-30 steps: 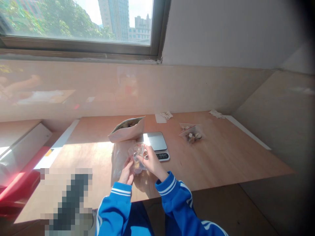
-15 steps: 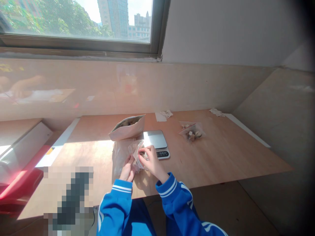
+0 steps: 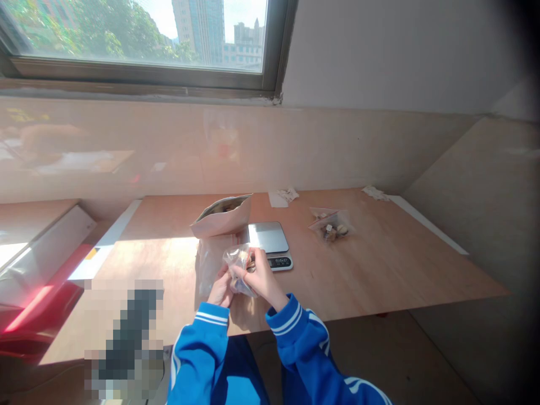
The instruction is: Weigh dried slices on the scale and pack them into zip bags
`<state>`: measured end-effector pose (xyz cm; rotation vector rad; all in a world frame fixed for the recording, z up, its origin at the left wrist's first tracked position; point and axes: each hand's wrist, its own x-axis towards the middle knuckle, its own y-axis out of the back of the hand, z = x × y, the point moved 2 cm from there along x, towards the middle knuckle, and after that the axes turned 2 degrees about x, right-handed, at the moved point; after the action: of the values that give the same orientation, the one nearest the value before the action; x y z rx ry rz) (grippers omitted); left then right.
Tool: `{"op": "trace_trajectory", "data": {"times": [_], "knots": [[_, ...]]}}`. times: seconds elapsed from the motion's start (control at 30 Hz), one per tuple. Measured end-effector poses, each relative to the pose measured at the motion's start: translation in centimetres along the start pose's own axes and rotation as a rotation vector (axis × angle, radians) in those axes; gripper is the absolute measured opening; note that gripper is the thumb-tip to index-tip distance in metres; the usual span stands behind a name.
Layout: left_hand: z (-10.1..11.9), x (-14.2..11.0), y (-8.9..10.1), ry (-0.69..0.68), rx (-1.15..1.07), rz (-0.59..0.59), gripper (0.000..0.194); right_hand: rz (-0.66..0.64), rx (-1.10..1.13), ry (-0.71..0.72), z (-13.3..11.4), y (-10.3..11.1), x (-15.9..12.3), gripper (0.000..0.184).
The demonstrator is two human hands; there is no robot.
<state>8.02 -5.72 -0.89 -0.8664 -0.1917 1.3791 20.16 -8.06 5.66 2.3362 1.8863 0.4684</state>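
Both hands hold a small clear zip bag [image 3: 238,260] above the front of the table, its contents too small to name. My left hand [image 3: 221,287] grips the bag's left side with closed fingers. On the bag's right edge, my right hand [image 3: 260,275] pinches near the red-lined seal. Just behind them is a digital kitchen scale [image 3: 268,238] with a bare metal plate and a lit display, partly covered by my right hand. To the left lies a larger clear plastic bag [image 3: 208,261], and an open stand-up pouch [image 3: 224,220] with dark contents leans behind it.
Filled zip bags [image 3: 331,229] lie right of the scale. Crumpled tissue [image 3: 288,194] and a white paper [image 3: 277,199] are by the wall, with more tissue [image 3: 375,193] farther right. Red plastic [image 3: 54,315] hangs at the left table edge beside a blurred-out patch.
The small bag has turned in my hands and its clear top now stands up more toward the left. My right fingers have shifted along its edge. The whole view has moved slightly.
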Motion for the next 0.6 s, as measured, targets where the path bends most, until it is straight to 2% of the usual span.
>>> {"op": "trace_trajectory", "data": {"times": [0.37, 0.6], "knots": [[0.8, -0.2, -1.4, -0.050, -0.067, -0.011, 0.044, -0.032, -0.015, 0.028, -1.2, 0.2, -0.6, 0.017], [1.7, -1.1, -2.7, -0.036, -0.077, -0.093, 0.039, 0.001, 0.152, -0.004, -2.2, 0.6, -0.7, 0.026]]}}
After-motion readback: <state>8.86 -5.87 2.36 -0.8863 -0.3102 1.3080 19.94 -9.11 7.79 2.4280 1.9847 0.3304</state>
